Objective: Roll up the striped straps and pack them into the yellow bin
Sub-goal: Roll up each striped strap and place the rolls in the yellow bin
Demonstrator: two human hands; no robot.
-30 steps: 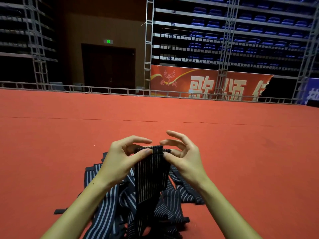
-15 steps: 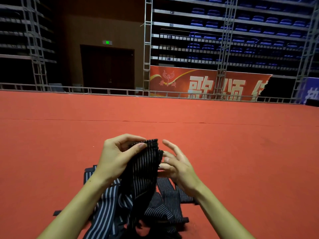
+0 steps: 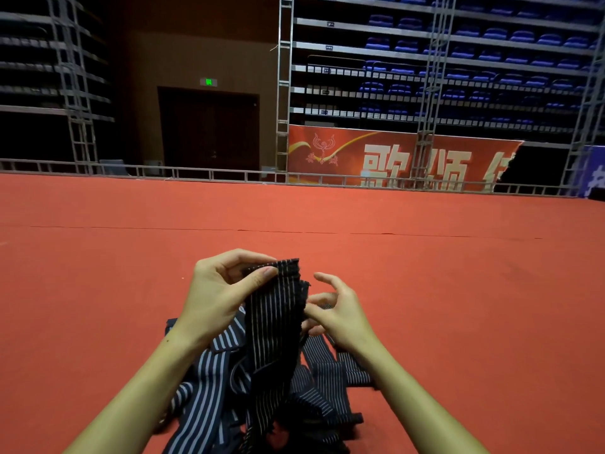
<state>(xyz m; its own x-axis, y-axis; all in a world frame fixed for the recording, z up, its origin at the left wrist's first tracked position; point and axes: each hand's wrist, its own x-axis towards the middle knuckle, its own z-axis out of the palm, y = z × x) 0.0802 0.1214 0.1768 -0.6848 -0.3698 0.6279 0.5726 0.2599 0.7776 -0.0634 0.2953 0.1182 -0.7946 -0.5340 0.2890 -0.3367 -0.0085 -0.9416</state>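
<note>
A dark strap with thin pale stripes point(image 3: 275, 316) hangs upright in front of me. My left hand point(image 3: 222, 293) pinches its top end between thumb and fingers. My right hand point(image 3: 337, 312) is just right of the strap, lower down, with curled fingers touching its right edge; whether it grips the cloth cannot be told. Below both hands lies a pile of several more striped straps point(image 3: 212, 388) on the red carpet. No yellow bin is in view.
Red carpet point(image 3: 458, 290) stretches all around the pile, with a seam running across it farther out. A low metal rail point(image 3: 209, 173) borders its far edge, with a red banner point(image 3: 393, 155), truss towers and blue seating behind.
My left hand lifted the strap's top end and now holds it alone. My right hand let go of the top and dropped lower along the strap's right edge.
</note>
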